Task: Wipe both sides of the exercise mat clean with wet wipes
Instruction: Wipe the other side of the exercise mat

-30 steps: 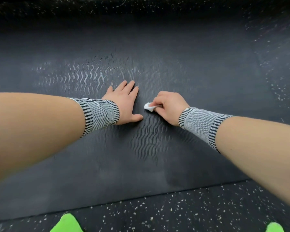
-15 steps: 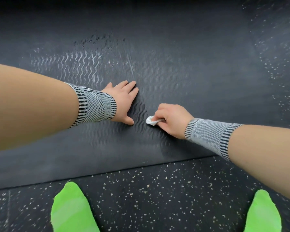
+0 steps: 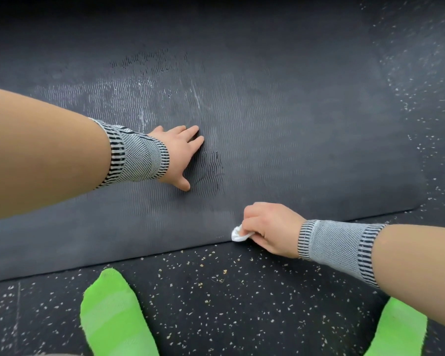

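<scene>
- On the speckled floor (image 3: 229, 291), dark exercise mat (image 3: 306, 150) lies flat, one face up.
- Left hand (image 3: 180, 155) flat on mat, fingers straight, pressing, holding nothing.
- Right hand (image 3: 270, 227) pinches balled white wet wipe (image 3: 238, 233) at mat's near edge.
- Whitish streaks remain on far left of mat, so judged this side only partly wiped.
- Underside not visible; flip and second side judged still left.

Left hand (image 3: 180, 155) presses flat on the mat (image 3: 293, 150); right hand (image 3: 270, 228) pinches a wet wipe (image 3: 238, 233) at its near edge.
</scene>
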### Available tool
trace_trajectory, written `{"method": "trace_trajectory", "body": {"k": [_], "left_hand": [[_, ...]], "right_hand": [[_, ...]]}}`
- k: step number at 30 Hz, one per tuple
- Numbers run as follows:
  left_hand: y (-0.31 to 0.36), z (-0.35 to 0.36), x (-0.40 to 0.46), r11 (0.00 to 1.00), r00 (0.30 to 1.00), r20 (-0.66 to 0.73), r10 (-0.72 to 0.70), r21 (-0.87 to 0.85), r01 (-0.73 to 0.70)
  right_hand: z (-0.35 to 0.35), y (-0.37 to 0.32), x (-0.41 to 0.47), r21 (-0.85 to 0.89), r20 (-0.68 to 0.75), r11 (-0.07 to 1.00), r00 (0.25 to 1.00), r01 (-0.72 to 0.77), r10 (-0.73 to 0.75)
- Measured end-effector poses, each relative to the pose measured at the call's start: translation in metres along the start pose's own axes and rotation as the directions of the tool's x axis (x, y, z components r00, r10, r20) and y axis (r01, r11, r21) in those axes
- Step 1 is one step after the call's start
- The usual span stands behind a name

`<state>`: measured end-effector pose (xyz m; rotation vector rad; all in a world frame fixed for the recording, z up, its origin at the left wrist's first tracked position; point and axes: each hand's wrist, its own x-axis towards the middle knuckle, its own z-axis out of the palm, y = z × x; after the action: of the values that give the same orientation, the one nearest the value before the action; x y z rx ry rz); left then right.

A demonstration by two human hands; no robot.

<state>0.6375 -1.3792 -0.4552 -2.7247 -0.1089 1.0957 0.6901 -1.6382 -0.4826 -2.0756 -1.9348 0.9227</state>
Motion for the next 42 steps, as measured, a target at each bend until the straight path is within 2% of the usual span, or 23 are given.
{"method": "trace_trajectory", "body": {"k": [5,12,18,23,28,30,33,36,38,40,42], "left_hand": [[0.000,-0.001,-0.001,1.000,1.000,0.022,0.001,-0.002,-0.001],[-0.002,0.001,-0.002,1.000,1.000,0.021,0.008,-0.001,-0.008],[-0.004,0.002,-0.001,1.000,1.000,0.016,0.006,0.024,-0.006],[-0.006,0.006,-0.002,1.000,1.000,0.013,0.002,-0.002,-0.002],[-0.011,0.011,-0.002,1.000,1.000,0.023,-0.015,-0.027,0.016],[-0.011,0.011,0.000,0.999,1.000,0.019,-0.014,-0.029,0.015],[-0.015,0.012,0.000,0.999,1.000,0.005,-0.017,-0.045,0.017],[-0.018,0.013,0.001,0.998,0.999,0.003,-0.036,-0.060,0.036],[-0.019,0.014,0.002,0.997,0.999,0.001,-0.040,-0.064,0.040],[-0.020,0.015,0.003,0.997,0.999,0.004,-0.038,-0.069,0.038],[-0.021,0.015,0.004,0.996,0.999,0.009,-0.040,-0.074,0.041]], "right_hand": [[0.000,-0.001,-0.010,-0.031,0.053,0.995,0.995,0.090,-0.088],[-0.010,0.013,-0.028,-0.011,-0.034,0.998,0.997,0.064,-0.064],[-0.001,-0.013,0.001,0.017,-0.108,0.993,0.988,0.115,-0.113],[0.002,-0.020,0.036,-0.036,-0.008,0.997,0.997,0.075,-0.075],[-0.022,-0.003,0.055,-0.055,-0.147,0.998,0.989,-0.029,0.021],[-0.016,-0.006,0.047,-0.054,-0.111,0.998,0.993,0.023,-0.028],[-0.001,-0.019,0.025,-0.058,0.055,0.988,0.989,0.144,-0.141],[0.000,-0.019,0.022,-0.027,0.063,0.983,0.982,0.181,-0.179],[-0.005,-0.016,0.032,-0.074,0.081,0.982,0.982,0.177,-0.171],[-0.014,-0.007,0.049,-0.091,-0.002,0.988,0.992,0.129,-0.130],[-0.029,0.005,0.069,-0.109,-0.100,0.994,0.995,0.017,-0.028]]}}
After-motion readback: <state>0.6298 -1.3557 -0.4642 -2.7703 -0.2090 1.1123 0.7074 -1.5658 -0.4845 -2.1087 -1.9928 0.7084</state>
